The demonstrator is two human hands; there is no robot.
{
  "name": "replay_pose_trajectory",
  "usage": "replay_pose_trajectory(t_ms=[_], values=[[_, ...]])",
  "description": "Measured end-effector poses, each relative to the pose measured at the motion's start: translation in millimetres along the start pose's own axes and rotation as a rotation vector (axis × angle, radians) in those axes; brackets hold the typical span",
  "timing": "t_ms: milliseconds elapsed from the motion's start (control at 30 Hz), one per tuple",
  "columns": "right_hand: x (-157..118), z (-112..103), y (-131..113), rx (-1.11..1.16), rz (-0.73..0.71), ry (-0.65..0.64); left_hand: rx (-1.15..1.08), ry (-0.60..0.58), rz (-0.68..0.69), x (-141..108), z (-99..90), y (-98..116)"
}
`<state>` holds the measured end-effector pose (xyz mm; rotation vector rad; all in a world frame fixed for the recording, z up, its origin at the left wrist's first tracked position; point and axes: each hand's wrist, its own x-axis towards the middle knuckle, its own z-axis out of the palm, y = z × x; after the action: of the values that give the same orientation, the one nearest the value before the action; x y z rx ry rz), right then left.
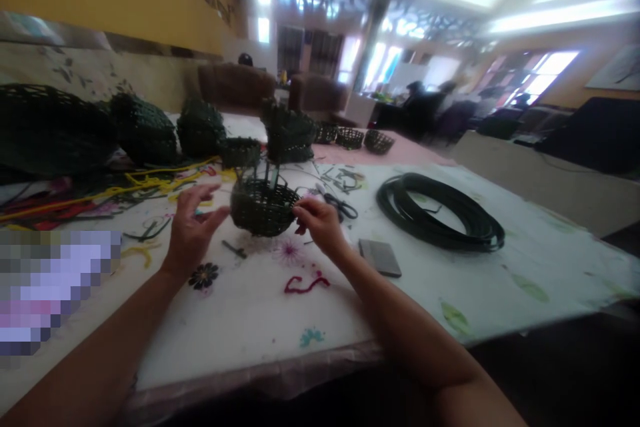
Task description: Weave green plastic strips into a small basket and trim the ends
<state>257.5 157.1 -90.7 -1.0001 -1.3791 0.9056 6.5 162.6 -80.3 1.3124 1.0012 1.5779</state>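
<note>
Basket (pixel 262 207) partly behind hands' fingers (pixel 302 212)

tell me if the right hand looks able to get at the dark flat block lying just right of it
Probably yes. The right hand pinches the basket rim, and the flat block lies on bare tablecloth beside that wrist with nothing between them.

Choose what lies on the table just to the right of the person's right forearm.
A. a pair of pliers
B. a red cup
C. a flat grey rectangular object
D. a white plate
C: a flat grey rectangular object lies on the table beside the right forearm, between the right hand and the coil of dark cord.
</note>
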Motion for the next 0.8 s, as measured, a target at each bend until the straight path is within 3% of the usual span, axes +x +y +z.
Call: replay_pose_trajectory(t_ms=[100,267,367,467,567,667,800], values=[[-1.0,0.3,0.8,-0.05,-0.049,0.017,0.269,-0.064,0.287,-6.8,1.1,8.1],[1.6,-1.8,5.8,-0.085,-0.157,0.034,0.457,-0.223,0.509,-10.4,3.5,6.7],[5.1,-3.9,13.8,-0.136,-0.187,-0.096,0.689,-0.258,0.677,-12.3,4.7,-2.9],[6.0,-5.0,19.0,-0.197,-0.139,-0.235,0.972,-0.218,0.826,-18.7,7.3,-14.8],[3.7,-5.2,14.2,-0.253,-0.081,-0.148,1.174,-0.178,0.993,-27.2,12.4,-21.9],[-1.4,-2.3,1.9,-0.161,-0.037,-0.109,1.226,-0.19,1.11,-33.7,18.9,-23.1],[-9.5,6.1,-9.9,0.017,0.076,-0.246,1.188,-0.304,1.192,-41.1,25.2,-21.4]])
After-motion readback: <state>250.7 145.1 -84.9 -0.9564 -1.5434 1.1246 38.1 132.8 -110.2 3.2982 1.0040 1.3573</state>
